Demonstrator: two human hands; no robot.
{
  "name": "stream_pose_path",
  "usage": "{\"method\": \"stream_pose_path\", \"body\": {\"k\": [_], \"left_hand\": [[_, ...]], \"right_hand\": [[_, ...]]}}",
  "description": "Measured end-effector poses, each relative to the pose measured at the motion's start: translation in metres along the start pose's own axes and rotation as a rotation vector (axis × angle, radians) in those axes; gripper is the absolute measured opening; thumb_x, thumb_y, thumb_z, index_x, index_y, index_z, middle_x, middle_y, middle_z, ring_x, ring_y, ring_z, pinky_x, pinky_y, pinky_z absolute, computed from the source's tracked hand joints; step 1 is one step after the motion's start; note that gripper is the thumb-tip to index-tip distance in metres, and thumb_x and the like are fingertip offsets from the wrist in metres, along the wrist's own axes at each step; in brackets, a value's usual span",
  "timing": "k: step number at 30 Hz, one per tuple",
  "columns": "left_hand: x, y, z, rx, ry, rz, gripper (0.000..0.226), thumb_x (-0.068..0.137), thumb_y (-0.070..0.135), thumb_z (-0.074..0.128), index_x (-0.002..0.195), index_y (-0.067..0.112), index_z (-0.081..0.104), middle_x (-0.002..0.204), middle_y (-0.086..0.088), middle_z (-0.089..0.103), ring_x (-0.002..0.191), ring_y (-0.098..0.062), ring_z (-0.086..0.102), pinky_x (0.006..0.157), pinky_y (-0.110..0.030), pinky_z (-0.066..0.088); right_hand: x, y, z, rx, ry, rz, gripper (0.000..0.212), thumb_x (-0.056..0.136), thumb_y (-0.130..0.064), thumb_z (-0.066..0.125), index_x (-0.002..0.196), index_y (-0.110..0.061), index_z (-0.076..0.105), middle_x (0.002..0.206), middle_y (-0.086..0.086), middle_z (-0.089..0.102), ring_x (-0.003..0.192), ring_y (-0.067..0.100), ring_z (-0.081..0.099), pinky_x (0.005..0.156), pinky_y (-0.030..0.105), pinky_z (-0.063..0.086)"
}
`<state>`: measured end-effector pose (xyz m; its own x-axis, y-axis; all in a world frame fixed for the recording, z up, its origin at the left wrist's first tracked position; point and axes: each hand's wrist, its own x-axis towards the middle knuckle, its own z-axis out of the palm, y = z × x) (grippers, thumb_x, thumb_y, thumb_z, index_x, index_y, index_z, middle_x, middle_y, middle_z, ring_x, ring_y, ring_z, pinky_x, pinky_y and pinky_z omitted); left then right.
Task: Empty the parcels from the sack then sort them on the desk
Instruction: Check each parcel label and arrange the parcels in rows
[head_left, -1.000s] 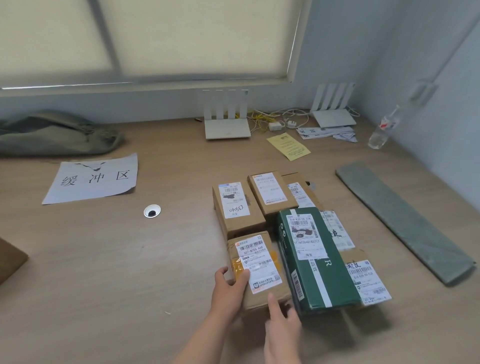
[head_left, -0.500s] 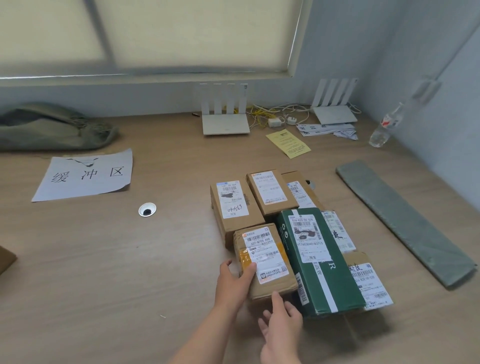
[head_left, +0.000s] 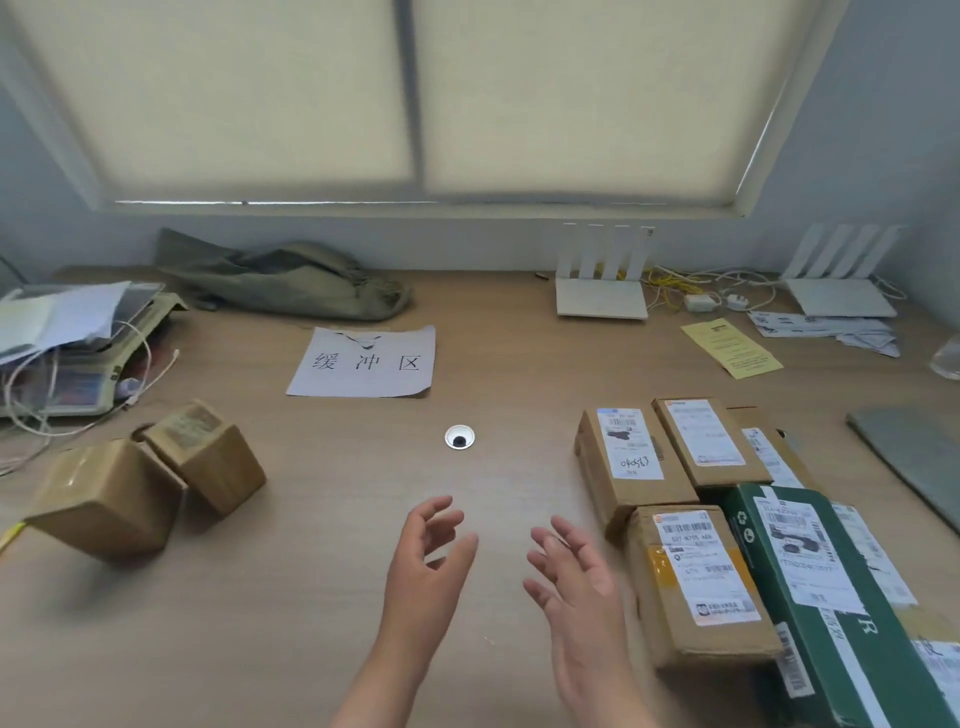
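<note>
Parcels (head_left: 631, 462) being sorted at the desk's (head_left: 311, 623) right, two boxes (head_left: 156, 483) tilted together far left.
Left grip (head_left: 431, 551) and right grip (head_left: 576, 577) being held wide, empty; that tilted pair is risking being toppled when grabbed.

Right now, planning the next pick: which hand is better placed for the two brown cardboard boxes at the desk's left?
Left. The left hand is open and nearer the two brown cardboard boxes; the right hand would have to cross over.
</note>
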<state>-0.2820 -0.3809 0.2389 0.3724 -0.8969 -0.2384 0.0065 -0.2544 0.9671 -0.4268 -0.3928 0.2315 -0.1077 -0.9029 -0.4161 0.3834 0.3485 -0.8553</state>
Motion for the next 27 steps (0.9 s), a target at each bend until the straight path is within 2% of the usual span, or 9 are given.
{"method": "stream_pose_path", "body": {"k": [3,9,17,22,24,25,27], "left_hand": [[0.009,0.007,-0.056,-0.02,0.07,0.032,0.034,0.092,0.014,0.068,0.115,0.038,0.06,0.116,0.013,0.069,0.114,-0.005,0.061,0.083,-0.021,0.045],[0.034,0.006,-0.169,-0.015,0.16,0.009,0.034,0.093,0.019,0.067,0.115,0.042,0.056,0.121,0.011,0.065,0.119,-0.006,0.057,0.091,-0.026,0.043],[0.097,-0.002,-0.309,-0.059,0.212,-0.054,0.042,0.093,0.017,0.068,0.131,0.032,0.054,0.134,0.001,0.058,0.126,-0.015,0.054,0.099,-0.031,0.042],[0.147,-0.003,-0.347,-0.056,0.158,-0.079,0.048,0.097,0.023,0.062,0.142,0.031,0.047,0.137,0.005,0.049,0.125,-0.009,0.047,0.098,-0.028,0.037],[0.162,-0.003,-0.352,-0.028,0.154,-0.086,0.048,0.095,0.025,0.061,0.14,0.035,0.046,0.135,0.008,0.05,0.128,-0.008,0.046,0.1,-0.028,0.037],[0.169,-0.004,-0.354,0.015,0.156,-0.079,0.05,0.093,0.026,0.058,0.139,0.038,0.046,0.136,0.008,0.053,0.131,-0.01,0.046,0.104,-0.029,0.038],[0.18,-0.005,-0.354,0.156,0.162,-0.031,0.055,0.088,0.02,0.051,0.14,0.036,0.045,0.139,0.002,0.054,0.132,-0.023,0.049,0.112,-0.042,0.041]], "right_hand": [[-0.013,0.009,0.045,-0.023,-0.09,0.007,0.028,0.094,-0.021,0.066,0.122,-0.026,0.067,0.119,-0.002,0.073,0.115,0.017,0.065,0.089,0.037,0.054],[-0.034,0.045,0.145,-0.104,-0.192,0.047,0.027,0.094,-0.019,0.066,0.12,-0.024,0.068,0.121,-0.002,0.072,0.118,0.017,0.064,0.096,0.041,0.053],[-0.033,0.099,0.295,-0.207,-0.287,0.083,0.026,0.094,-0.022,0.067,0.12,-0.027,0.067,0.124,0.0,0.068,0.116,0.017,0.062,0.096,0.042,0.053],[-0.005,0.12,0.363,-0.319,-0.298,0.058,0.04,0.093,-0.02,0.068,0.132,-0.027,0.06,0.135,-0.001,0.059,0.12,0.012,0.059,0.099,0.041,0.051],[0.006,0.125,0.383,-0.372,-0.294,0.033,0.042,0.091,-0.02,0.069,0.13,-0.032,0.059,0.136,-0.003,0.055,0.12,0.012,0.057,0.102,0.039,0.05],[0.011,0.129,0.391,-0.397,-0.287,0.014,0.042,0.09,-0.019,0.069,0.127,-0.036,0.058,0.134,-0.006,0.054,0.119,0.011,0.056,0.101,0.037,0.048],[0.02,0.137,0.404,-0.47,-0.261,-0.028,0.047,0.088,-0.019,0.069,0.128,-0.04,0.055,0.13,-0.01,0.052,0.123,0.012,0.05,0.097,0.032,0.044]]}}
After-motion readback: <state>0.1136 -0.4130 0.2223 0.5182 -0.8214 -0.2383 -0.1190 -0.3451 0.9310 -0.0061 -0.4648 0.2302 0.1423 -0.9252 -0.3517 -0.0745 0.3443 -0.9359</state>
